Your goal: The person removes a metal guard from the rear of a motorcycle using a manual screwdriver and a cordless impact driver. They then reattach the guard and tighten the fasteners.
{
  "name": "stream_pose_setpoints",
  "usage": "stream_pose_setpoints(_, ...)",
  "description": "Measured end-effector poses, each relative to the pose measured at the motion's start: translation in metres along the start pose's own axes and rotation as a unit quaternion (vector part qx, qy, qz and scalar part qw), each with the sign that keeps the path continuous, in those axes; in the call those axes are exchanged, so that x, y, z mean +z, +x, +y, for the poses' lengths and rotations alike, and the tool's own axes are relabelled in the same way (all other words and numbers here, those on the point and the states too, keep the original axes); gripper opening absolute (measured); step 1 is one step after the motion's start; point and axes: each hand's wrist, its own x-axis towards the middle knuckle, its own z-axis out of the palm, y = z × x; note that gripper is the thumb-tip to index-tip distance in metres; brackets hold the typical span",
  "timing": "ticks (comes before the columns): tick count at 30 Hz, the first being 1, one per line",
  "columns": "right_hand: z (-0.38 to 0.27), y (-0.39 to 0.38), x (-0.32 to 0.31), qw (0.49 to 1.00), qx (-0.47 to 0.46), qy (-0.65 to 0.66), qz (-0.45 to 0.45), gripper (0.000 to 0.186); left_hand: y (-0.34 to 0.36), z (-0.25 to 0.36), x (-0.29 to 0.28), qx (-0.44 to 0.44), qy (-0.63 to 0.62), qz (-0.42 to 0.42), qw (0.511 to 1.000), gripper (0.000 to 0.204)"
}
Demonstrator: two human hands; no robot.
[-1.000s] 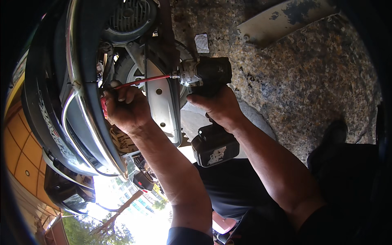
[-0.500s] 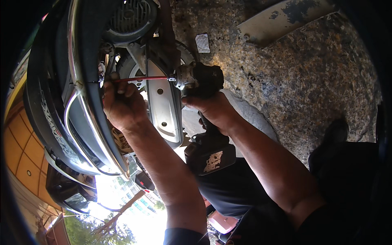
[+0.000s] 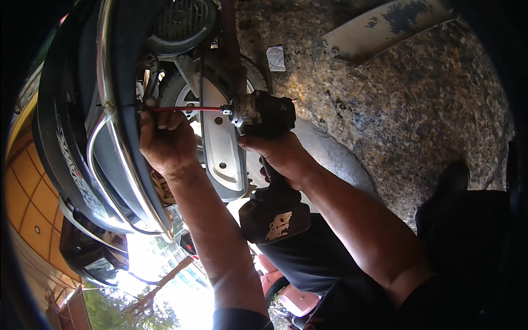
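Observation:
My right hand [image 3: 278, 157] is wrapped round the grip of a black cordless impact wrench [image 3: 265, 115], its battery block hanging below. From its nose a long, thin red extension bar [image 3: 187, 109] runs left to the body of a dark scooter [image 3: 118, 159]. My left hand [image 3: 168, 140] is closed round the far end of the bar, close against the scooter's side. What the bar's tip meets is hidden behind fingers and bodywork. Behind the bar is a silver cover [image 3: 219, 146] by the wheel.
A bent chrome rail [image 3: 102, 66] curves along the scooter's body. On the rough stone ground [image 3: 396, 104] lie a scrap of paper [image 3: 276, 58] and a long worn panel [image 3: 385, 30]. A dark shoe [image 3: 454, 176] shows at the right. A pinkish object [image 3: 297, 300] stands below my arms.
The impact wrench and my right hand have shifted slightly left, toward the scooter. My left hand keeps its hold on the bar, and the whole view has moved a little.

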Motion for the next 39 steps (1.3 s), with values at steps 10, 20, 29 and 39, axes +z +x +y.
stream_pose_setpoints(10,0.028,-0.019,0.024,0.993,0.024,0.110,-0.047,0.035,-0.001,0.004,-0.017,0.024,0.074,-0.068,0.995,0.015)
stream_pose_setpoints(20,0.040,-0.036,0.041,0.982,0.055,0.174,-0.053,0.029,0.001,0.000,-0.020,0.063,0.091,-0.058,0.992,0.016)
stream_pose_setpoints(29,0.041,-0.035,0.044,0.982,0.032,0.180,-0.046,0.028,0.006,-0.002,-0.024,0.095,0.081,-0.071,0.990,0.010)
stream_pose_setpoints(39,0.038,-0.015,0.038,0.987,-0.082,0.136,-0.020,0.026,0.003,-0.008,-0.016,0.126,0.077,-0.030,0.989,0.019)
